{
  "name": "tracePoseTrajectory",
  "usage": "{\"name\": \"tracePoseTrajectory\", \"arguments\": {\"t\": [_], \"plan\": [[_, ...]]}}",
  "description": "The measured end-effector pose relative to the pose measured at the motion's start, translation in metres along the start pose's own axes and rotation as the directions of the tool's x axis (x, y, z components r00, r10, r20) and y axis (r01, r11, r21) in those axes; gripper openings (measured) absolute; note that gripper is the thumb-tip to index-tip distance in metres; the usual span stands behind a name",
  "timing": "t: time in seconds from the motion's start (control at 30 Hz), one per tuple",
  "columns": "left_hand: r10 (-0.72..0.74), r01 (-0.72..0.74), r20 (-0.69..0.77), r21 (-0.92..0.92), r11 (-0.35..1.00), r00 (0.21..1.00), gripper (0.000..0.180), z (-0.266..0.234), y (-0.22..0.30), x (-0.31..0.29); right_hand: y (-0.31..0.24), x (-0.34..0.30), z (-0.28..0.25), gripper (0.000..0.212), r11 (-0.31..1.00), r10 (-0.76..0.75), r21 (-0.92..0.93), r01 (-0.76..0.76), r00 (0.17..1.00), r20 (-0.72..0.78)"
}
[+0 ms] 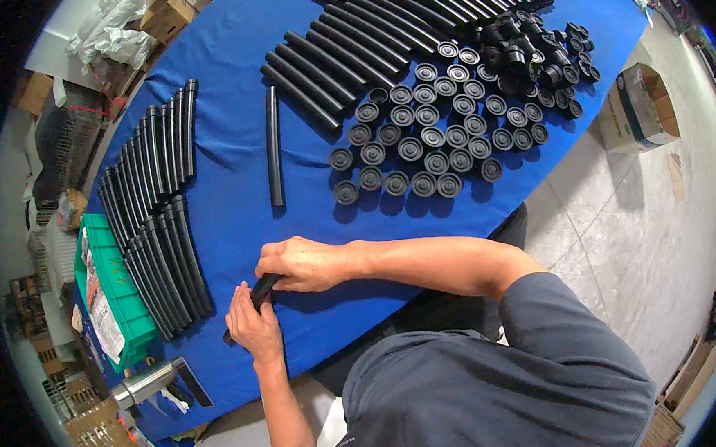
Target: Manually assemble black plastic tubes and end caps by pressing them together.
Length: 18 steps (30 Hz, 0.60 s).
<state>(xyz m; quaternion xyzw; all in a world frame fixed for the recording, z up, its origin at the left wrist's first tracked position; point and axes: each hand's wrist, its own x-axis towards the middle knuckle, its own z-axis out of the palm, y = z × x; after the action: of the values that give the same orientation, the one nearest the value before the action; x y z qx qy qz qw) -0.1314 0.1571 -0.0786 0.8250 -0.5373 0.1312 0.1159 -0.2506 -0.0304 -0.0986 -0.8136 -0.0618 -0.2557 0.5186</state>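
The right forearm comes in from the right side, almost level across the view, and its elbow is bent. The right hand (pixel 311 264) shows its back, with the fingers bent closely around the upper end of a black tube (pixel 264 289). The left forearm rises steeply from the lower edge, and the left hand (pixel 255 324) has its fingers closed around the same tube, lower down (how the thumb presses, I cannot tell exactly). The tube is over the blue tabletop (pixel 236 239), near the edge beside the person. Its long axis is slanted, one end toward the upper right, the other toward the lower left, where a dark tip appears beside the left hand. Farther away, a single tube (pixel 275 147) lies alone, nearly upright in the view, between the left-side tubes (pixel 184 255) and the round black caps (pixel 410 149).
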Motion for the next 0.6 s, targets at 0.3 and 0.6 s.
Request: {"name": "tracePoseTrajectory", "arguments": {"t": [0.3,0.6], "plan": [[-0.043,0.049,0.116,-0.046,0.998,0.992,0.034,-0.022,-0.004,0.007,0.002,0.002,0.005,0.031,0.999,-0.050,0.021,0.050,0.999,0.017],[0.047,0.005,0.239,-0.212,0.977,0.970,0.031,-0.020,-0.017,0.016,-0.009,0.004,-0.019,0.042,0.988,0.117,0.099,-0.120,0.993,0.037]]}}
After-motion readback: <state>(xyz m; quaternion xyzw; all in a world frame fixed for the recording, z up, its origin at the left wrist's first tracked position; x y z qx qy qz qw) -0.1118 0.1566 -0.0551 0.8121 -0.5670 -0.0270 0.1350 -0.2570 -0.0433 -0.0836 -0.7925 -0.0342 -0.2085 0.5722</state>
